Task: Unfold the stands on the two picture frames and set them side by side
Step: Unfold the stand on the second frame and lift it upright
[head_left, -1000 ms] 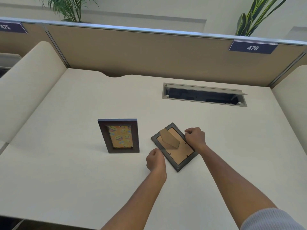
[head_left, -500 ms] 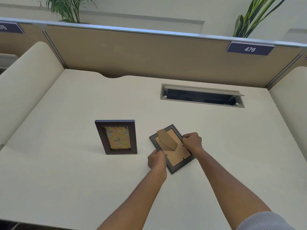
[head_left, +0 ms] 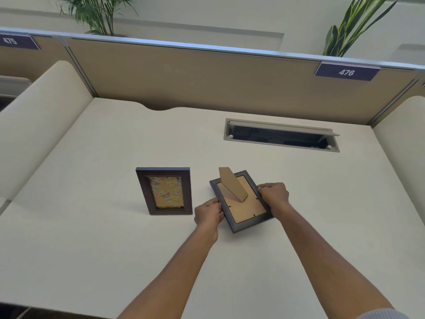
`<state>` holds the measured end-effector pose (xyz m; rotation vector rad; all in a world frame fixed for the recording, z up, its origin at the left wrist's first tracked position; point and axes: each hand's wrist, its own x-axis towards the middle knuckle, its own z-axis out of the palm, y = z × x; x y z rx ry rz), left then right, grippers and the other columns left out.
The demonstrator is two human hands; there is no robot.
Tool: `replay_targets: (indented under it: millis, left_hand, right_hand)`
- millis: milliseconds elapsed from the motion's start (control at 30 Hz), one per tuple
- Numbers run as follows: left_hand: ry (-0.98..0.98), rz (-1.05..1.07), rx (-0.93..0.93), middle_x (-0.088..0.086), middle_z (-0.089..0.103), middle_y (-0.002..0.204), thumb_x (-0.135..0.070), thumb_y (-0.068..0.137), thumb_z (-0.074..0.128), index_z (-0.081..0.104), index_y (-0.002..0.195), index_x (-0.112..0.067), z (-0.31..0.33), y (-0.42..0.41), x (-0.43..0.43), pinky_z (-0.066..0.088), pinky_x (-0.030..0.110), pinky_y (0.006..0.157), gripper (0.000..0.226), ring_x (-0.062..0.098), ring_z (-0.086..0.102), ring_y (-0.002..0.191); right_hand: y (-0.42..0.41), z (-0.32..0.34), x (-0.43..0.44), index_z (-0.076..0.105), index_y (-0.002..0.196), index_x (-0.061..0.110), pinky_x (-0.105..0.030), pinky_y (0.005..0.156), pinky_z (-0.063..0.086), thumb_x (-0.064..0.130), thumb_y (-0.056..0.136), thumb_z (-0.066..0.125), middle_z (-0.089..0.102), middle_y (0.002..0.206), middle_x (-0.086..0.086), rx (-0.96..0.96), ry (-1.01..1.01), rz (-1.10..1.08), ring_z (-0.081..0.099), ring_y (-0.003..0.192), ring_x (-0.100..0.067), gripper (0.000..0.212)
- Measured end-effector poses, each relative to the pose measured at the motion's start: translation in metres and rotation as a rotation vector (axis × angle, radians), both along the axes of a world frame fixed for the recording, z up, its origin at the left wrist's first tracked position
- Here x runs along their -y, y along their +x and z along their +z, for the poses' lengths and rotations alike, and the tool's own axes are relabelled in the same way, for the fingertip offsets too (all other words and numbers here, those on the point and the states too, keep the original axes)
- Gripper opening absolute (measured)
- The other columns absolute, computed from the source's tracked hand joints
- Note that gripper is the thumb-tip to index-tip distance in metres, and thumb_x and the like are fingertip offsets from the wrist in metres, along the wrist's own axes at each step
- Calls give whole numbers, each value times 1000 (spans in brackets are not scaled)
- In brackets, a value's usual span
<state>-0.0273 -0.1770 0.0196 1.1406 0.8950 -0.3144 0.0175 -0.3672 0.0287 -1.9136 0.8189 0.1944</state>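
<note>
A dark-framed picture (head_left: 165,191) with an orange emoji print stands upright on the desk (head_left: 92,238), facing me. To its right a second dark frame (head_left: 247,223) is held back side up, its brown backing showing and its cardboard stand (head_left: 232,184) folded out and sticking up. My left hand (head_left: 209,214) grips this second frame's left edge. My right hand (head_left: 273,195) grips its right edge. The second frame is tilted, with its near corner toward me; whether it touches the desk is unclear.
An open cable hatch (head_left: 281,135) is set into the desk at the back right. A tan partition (head_left: 207,77) with number tags 475 and 476 closes the back, and padded side panels (head_left: 34,125) flank the desk. Plants stand behind the partition.
Both hands closed onto the second frame's side edges. The frame turned more upright toward me and its stand now sticks up higher. The standing frame stayed put.
</note>
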Motion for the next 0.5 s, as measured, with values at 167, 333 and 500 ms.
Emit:
replay_targets:
  millis: [167,333,500]
  left_hand:
    - [-67,-26,67,9,78,90,4,92,63,77,103,-6,10,8,-15,57,24,61,20,18,73,79]
    - [-125,-42,140,9,80,99,-2,91,63,79,106,-8,18,17,-24,53,29,72,22,19,73,85]
    - [-143,-113,221,2,81,99,4,92,55,79,104,-22,22,17,-26,54,36,83,38,15,72,92]
  right_hand:
    - [2,10,7,80,95,5,-38,78,60,3,91,66,75,93,-11,-70,197,-71,68,89,-26,14]
    - [-6,27,16,74,105,-1,-37,74,61,-5,98,53,74,99,-16,-86,484,-13,68,87,-26,22]
    - [-17,30,18,74,99,3,-34,65,64,-14,97,40,73,108,-17,-24,645,-59,69,98,-30,38]
